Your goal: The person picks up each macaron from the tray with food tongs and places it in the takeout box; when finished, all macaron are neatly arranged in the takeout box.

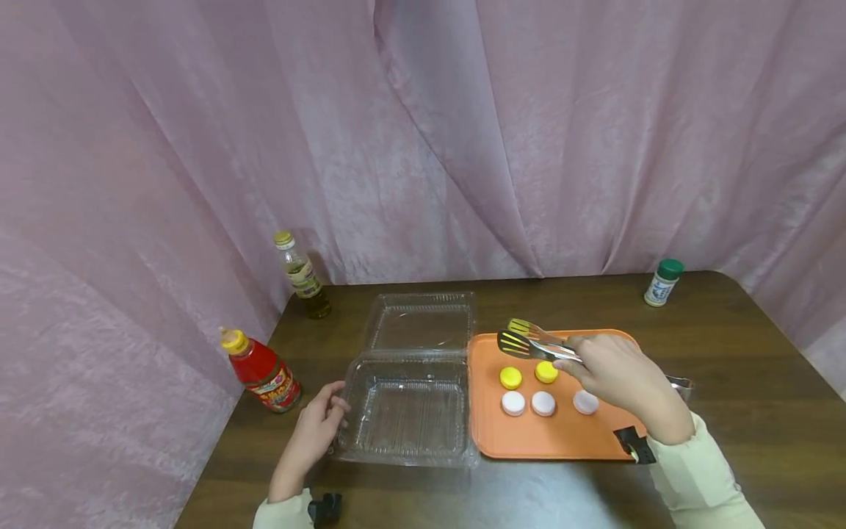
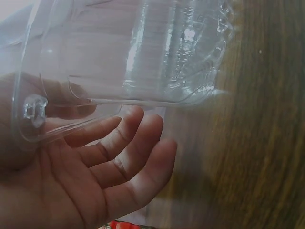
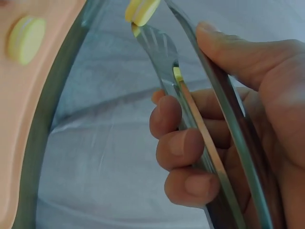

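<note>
My right hand (image 1: 615, 371) grips metal tongs (image 3: 224, 109) with slotted heads over the orange tray (image 1: 492, 433). Between the tong tips shows a yellow macaron (image 3: 142, 10). Two more yellow macarons, one of them the left yellow macaron (image 1: 510, 378), lie on the tray above a row of three white macarons (image 1: 543, 403). A clear plastic clamshell box (image 1: 406, 422) lies unfolded left of the tray, its lid (image 1: 421, 323) at the back. At the box's left rim rests my left hand (image 1: 313, 433), thumb against the plastic, fingers loosely bent beside it.
A red sauce bottle with a yellow cap (image 1: 267, 375) stands left of my left hand. Behind it is an oil bottle (image 1: 304, 279). At the back right stands a small green-capped jar (image 1: 663, 283). A pink curtain (image 1: 423, 147) hangs behind the dark wooden table (image 1: 740, 367).
</note>
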A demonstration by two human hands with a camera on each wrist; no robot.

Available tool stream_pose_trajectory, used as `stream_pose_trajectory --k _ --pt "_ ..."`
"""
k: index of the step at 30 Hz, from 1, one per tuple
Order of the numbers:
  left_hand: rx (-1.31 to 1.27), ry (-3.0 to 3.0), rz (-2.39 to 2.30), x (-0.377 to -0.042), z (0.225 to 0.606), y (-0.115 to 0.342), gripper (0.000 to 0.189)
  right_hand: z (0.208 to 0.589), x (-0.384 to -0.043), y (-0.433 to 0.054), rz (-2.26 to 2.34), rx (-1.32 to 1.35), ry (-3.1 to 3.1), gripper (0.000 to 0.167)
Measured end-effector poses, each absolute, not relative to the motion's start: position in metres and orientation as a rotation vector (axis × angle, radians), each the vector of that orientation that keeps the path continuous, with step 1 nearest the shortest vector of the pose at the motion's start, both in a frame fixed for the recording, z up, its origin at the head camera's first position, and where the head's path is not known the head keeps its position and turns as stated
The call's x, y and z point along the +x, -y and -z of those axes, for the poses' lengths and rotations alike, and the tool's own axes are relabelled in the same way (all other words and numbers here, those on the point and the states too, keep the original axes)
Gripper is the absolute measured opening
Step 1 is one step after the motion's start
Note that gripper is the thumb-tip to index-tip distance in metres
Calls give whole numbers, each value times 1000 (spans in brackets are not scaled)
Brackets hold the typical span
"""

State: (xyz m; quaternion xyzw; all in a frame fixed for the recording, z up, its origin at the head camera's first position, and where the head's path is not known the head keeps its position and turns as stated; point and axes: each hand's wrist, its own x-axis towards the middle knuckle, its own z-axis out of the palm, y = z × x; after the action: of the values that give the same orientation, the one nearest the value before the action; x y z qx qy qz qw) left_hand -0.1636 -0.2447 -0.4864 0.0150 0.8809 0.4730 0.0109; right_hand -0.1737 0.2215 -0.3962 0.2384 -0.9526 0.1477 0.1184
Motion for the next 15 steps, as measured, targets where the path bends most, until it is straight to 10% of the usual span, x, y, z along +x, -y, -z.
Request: stream_pose_trajectory --k 15 --pt "45 -2693 -1682 -164 490 243 34 392 -177 -164 -523 789 2806 29"
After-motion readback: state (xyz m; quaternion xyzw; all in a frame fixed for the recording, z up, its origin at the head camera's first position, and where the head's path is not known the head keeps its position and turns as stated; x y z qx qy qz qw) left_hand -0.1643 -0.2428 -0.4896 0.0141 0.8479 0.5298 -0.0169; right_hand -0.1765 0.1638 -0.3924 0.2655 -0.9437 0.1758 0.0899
